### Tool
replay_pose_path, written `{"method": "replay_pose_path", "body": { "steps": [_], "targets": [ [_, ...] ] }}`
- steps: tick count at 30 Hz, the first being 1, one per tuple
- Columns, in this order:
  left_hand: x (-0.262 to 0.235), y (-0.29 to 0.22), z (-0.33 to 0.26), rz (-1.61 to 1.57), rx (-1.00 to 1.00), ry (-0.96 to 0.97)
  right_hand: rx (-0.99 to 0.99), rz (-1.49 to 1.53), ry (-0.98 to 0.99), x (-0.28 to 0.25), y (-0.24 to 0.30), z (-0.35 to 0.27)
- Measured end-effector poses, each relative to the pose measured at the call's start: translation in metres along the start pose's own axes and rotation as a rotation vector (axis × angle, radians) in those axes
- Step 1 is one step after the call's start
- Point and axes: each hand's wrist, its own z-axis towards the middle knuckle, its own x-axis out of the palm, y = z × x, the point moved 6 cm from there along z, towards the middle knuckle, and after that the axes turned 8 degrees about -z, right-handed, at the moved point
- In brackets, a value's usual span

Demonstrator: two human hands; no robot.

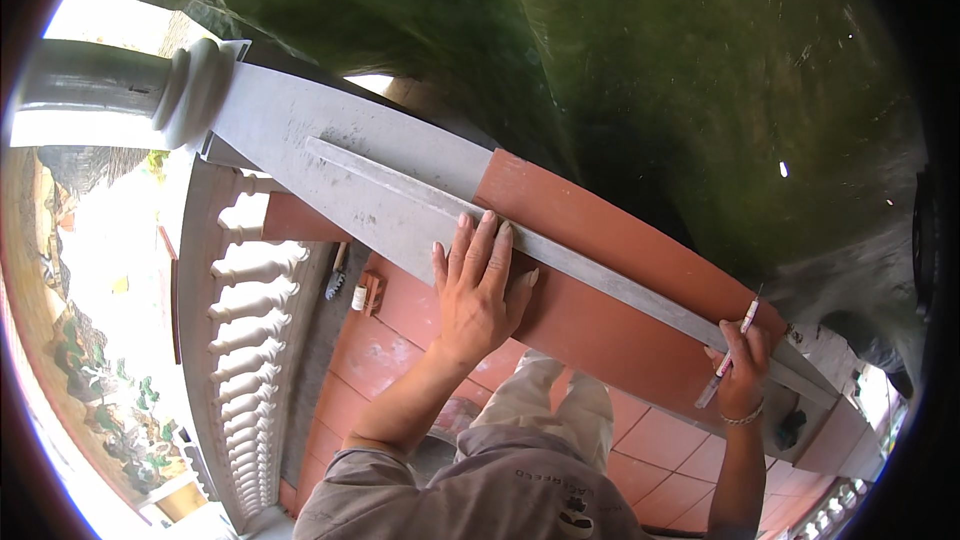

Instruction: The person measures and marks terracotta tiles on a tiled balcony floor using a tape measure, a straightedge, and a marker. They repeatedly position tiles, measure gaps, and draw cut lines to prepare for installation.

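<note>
A long, narrow grey straightedge bar (620, 276) lies lengthwise over a reddish-brown tile (600, 215) on top of the ledge. My left hand (478, 280) rests flat, fingers stretched out, with its fingertips on the bar near the tile's left end. My right hand (742, 365) is closed around a slim white and red pen (724, 362). Its thin point is angled up and away, beyond the bar, near the tile's right end. Part of the pen is hidden by my fingers. I cannot tell whether the point touches the tile.
The bare grey ledge (290, 110) runs left to a round column (95, 80). White balusters (245, 315) line the left side. A dark-headed tool (337, 275) and a small reddish object (373, 290) lie low by them. Dark green netting (680, 60) hangs beyond the ledge. Reddish tiles (640, 420) pave the floor.
</note>
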Motion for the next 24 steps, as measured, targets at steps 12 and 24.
{"method": "replay_pose_path", "body": {
  "steps": [12, 24],
  "targets": [
    [0.004, -0.001, 0.004, 0.005, 0.004, 0.022, 0.036, -0.002, 0.008, -0.002, -0.001, 0.001],
    [0.006, 0.000, 0.004, 0.088, 0.185, 0.017, 0.126, 0.038, -0.044, -0.005, -0.005, -0.009]
  ]
}}
